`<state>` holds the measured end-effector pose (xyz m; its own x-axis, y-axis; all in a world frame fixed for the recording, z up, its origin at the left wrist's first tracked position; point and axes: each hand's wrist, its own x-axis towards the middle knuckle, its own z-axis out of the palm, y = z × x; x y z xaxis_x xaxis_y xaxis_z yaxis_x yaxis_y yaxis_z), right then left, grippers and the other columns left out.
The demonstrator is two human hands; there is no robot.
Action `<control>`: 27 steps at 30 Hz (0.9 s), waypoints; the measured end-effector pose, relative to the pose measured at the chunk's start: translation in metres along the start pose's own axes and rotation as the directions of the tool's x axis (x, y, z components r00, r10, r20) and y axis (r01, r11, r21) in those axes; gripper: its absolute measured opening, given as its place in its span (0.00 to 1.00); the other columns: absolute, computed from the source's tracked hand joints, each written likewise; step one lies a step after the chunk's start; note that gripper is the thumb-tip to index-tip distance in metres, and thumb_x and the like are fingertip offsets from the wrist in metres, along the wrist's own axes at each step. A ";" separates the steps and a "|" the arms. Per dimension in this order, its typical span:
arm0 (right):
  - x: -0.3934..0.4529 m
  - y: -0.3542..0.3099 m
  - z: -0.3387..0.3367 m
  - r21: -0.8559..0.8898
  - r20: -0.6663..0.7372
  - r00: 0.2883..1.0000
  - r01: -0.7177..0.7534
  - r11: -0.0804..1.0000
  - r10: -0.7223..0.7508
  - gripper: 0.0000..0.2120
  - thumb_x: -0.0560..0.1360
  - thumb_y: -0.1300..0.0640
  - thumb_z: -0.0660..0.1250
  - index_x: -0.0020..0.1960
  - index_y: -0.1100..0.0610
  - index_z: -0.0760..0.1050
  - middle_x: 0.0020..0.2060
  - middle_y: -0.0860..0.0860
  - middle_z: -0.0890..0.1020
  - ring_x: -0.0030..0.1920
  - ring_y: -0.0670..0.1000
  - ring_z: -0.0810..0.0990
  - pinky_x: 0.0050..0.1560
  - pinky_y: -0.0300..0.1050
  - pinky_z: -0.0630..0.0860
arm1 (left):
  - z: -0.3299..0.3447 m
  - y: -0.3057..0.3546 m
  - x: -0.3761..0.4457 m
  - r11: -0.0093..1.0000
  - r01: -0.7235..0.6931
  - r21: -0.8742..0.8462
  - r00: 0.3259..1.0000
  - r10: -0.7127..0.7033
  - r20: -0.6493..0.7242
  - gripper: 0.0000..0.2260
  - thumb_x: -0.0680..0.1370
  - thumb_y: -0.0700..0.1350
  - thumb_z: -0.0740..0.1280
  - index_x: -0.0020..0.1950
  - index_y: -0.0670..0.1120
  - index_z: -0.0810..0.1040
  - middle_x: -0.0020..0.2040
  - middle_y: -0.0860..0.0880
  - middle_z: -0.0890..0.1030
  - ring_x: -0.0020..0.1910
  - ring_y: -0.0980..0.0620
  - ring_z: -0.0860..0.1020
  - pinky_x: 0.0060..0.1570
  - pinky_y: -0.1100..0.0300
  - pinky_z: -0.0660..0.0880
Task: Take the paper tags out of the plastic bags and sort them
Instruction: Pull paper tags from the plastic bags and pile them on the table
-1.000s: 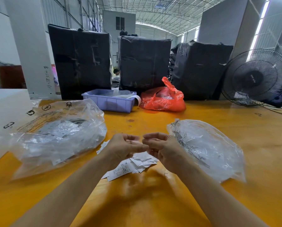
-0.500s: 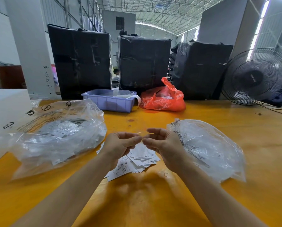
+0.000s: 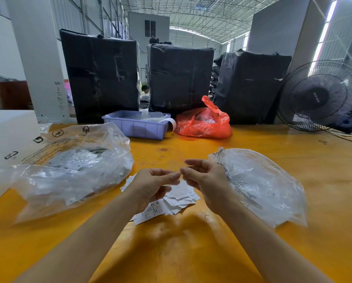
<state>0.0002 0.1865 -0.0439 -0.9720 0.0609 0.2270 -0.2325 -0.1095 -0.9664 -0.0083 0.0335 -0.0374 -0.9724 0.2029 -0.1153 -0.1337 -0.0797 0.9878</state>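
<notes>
My left hand [image 3: 152, 186] and my right hand [image 3: 206, 183] hover close together over a loose pile of white paper tags [image 3: 171, 201] on the yellow table [image 3: 191, 252]. Their fingers are loosely curled, with the fingertips almost meeting. I see nothing plainly held between them. A big clear plastic bag full of small tag packets [image 3: 73, 170] lies to the left. A flatter heap of clear plastic bags [image 3: 261, 184] lies to the right, touching my right wrist.
A lilac plastic tray [image 3: 136, 125] and a red plastic bag [image 3: 203, 121] sit at the table's far edge. Black wrapped bales [image 3: 101, 74] stand behind them. A black fan [image 3: 320, 97] is at the far right and a white box [image 3: 5, 139] at the left.
My hands, pressed together at the fingertips a second ago, have drawn slightly apart. More of the tag pile shows beneath them.
</notes>
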 end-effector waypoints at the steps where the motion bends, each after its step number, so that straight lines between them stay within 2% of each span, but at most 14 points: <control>1: 0.001 -0.001 0.000 0.011 -0.026 0.999 -0.018 1.000 0.019 0.10 0.69 0.64 0.73 0.50 0.61 0.78 0.35 0.54 0.82 0.33 0.48 0.80 0.37 0.39 0.75 | 0.000 -0.001 0.000 1.000 0.003 0.008 1.000 -0.003 0.002 0.09 0.63 0.43 0.75 0.40 0.42 0.82 0.34 0.47 0.84 0.26 0.57 0.76 0.27 0.68 0.74; 3: 0.001 -0.002 0.000 0.041 -0.038 0.996 -0.082 0.996 0.083 0.17 0.68 0.56 0.74 0.53 0.63 0.77 0.35 0.53 0.82 0.32 0.47 0.79 0.35 0.40 0.75 | 0.001 -0.002 0.002 0.999 -0.010 -0.031 1.000 0.009 -0.020 0.05 0.68 0.39 0.74 0.41 0.41 0.81 0.33 0.46 0.84 0.25 0.57 0.76 0.26 0.68 0.73; 5: -0.001 -0.006 0.000 0.012 0.041 0.981 -0.189 0.982 0.188 0.20 0.63 0.50 0.74 0.50 0.61 0.78 0.36 0.52 0.83 0.33 0.47 0.80 0.35 0.40 0.75 | 0.002 -0.003 0.005 0.991 -0.035 -0.131 0.998 0.026 -0.064 0.03 0.70 0.37 0.72 0.42 0.40 0.79 0.32 0.46 0.83 0.25 0.57 0.77 0.26 0.68 0.74; 7: -0.003 -0.004 0.000 -0.066 0.121 0.959 -0.252 0.966 0.258 0.15 0.64 0.53 0.76 0.46 0.60 0.79 0.36 0.52 0.83 0.35 0.47 0.81 0.38 0.40 0.76 | 0.002 -0.003 0.007 0.979 -0.056 -0.195 0.995 0.039 -0.088 0.03 0.70 0.35 0.71 0.42 0.40 0.78 0.30 0.46 0.83 0.26 0.56 0.79 0.27 0.67 0.75; 9: -0.003 -0.002 0.001 -0.048 0.093 0.966 -0.240 0.970 0.243 0.06 0.68 0.61 0.74 0.42 0.59 0.78 0.34 0.52 0.82 0.36 0.48 0.82 0.39 0.40 0.76 | 0.001 -0.002 0.007 0.981 -0.052 -0.186 0.996 0.037 -0.082 0.05 0.70 0.36 0.72 0.42 0.40 0.78 0.31 0.46 0.83 0.28 0.55 0.80 0.28 0.66 0.75; 11: -0.001 -0.002 0.000 0.008 0.020 0.982 -0.186 0.982 0.186 0.06 0.70 0.67 0.71 0.40 0.58 0.77 0.33 0.53 0.81 0.35 0.49 0.82 0.39 0.40 0.75 | 0.000 -0.002 0.006 0.995 -0.035 -0.090 0.998 0.031 -0.047 0.07 0.68 0.38 0.74 0.42 0.41 0.78 0.34 0.46 0.83 0.30 0.54 0.81 0.30 0.66 0.76; 13: 0.001 -0.004 -0.002 -0.027 -0.032 0.995 -0.096 0.995 0.095 0.08 0.72 0.69 0.68 0.40 0.58 0.77 0.33 0.53 0.80 0.34 0.49 0.80 0.39 0.40 0.75 | 0.000 -0.002 0.006 0.995 -0.055 0.080 0.998 0.057 -0.022 0.11 0.67 0.39 0.75 0.46 0.42 0.77 0.41 0.45 0.83 0.36 0.54 0.81 0.35 0.64 0.76; 15: 0.002 -0.004 -0.004 -0.196 -0.015 0.999 0.040 0.980 -0.044 0.10 0.74 0.70 0.64 0.40 0.57 0.78 0.33 0.51 0.80 0.33 0.49 0.78 0.38 0.41 0.76 | -0.001 -0.001 0.005 0.948 -0.156 0.278 0.985 0.169 -0.023 0.22 0.65 0.41 0.78 0.55 0.47 0.73 0.49 0.50 0.80 0.44 0.57 0.79 0.39 0.66 0.73; 18: -0.002 -0.004 -0.002 -0.539 0.155 0.954 0.299 0.787 -0.256 0.11 0.73 0.69 0.65 0.42 0.55 0.80 0.33 0.43 0.80 0.34 0.43 0.77 0.39 0.36 0.74 | -0.002 0.000 0.002 0.760 -0.363 0.539 0.925 0.362 0.114 0.35 0.62 0.45 0.80 0.65 0.53 0.67 0.55 0.56 0.76 0.54 0.61 0.74 0.44 0.70 0.70; 20: -0.004 -0.003 0.003 -0.575 0.205 0.919 0.391 0.718 -0.336 0.07 0.72 0.68 0.69 0.45 0.58 0.81 0.34 0.42 0.80 0.35 0.38 0.78 0.39 0.30 0.73 | -0.002 0.001 0.003 0.723 -0.404 0.560 0.908 0.389 0.152 0.27 0.64 0.43 0.79 0.60 0.48 0.75 0.51 0.53 0.81 0.51 0.56 0.78 0.46 0.69 0.75; 22: -0.002 -0.002 0.005 -0.516 0.147 0.920 0.385 0.765 -0.365 0.07 0.72 0.67 0.70 0.49 0.60 0.80 0.37 0.47 0.82 0.37 0.40 0.81 0.41 0.34 0.77 | -0.001 0.002 0.002 0.761 -0.402 0.509 0.904 0.419 0.086 0.13 0.66 0.39 0.77 0.49 0.41 0.82 0.42 0.46 0.84 0.42 0.52 0.82 0.45 0.61 0.79; 23: 0.000 -0.002 0.003 -0.496 0.103 0.930 0.355 0.793 -0.352 0.08 0.73 0.66 0.69 0.52 0.60 0.79 0.38 0.49 0.83 0.38 0.44 0.82 0.42 0.38 0.79 | -0.001 0.001 0.002 0.767 -0.399 0.502 0.896 0.442 0.037 0.08 0.68 0.38 0.77 0.44 0.40 0.83 0.38 0.46 0.84 0.37 0.54 0.82 0.42 0.62 0.79; 25: 0.003 0.000 -0.002 -0.557 0.044 0.945 0.293 0.777 -0.325 0.08 0.76 0.64 0.66 0.54 0.62 0.78 0.41 0.52 0.83 0.39 0.48 0.82 0.44 0.44 0.80 | -0.004 0.001 0.003 0.805 -0.379 0.457 0.889 0.453 -0.061 0.03 0.69 0.37 0.75 0.40 0.41 0.83 0.33 0.48 0.83 0.29 0.59 0.79 0.33 0.68 0.76; 27: 0.006 0.008 -0.009 -0.716 0.076 0.952 0.260 0.648 -0.298 0.08 0.77 0.62 0.65 0.55 0.61 0.79 0.45 0.53 0.84 0.43 0.49 0.82 0.49 0.43 0.78 | -0.008 0.001 0.005 0.876 -0.335 0.346 0.905 0.401 -0.139 0.04 0.70 0.35 0.74 0.41 0.41 0.81 0.31 0.49 0.83 0.26 0.60 0.78 0.30 0.70 0.75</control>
<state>-0.0076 0.1953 -0.0513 -0.8584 0.0154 0.5128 -0.3785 0.6557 -0.6533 -0.0146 0.0266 -0.0382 -0.9606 0.0165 0.2774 0.2750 0.1998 0.9405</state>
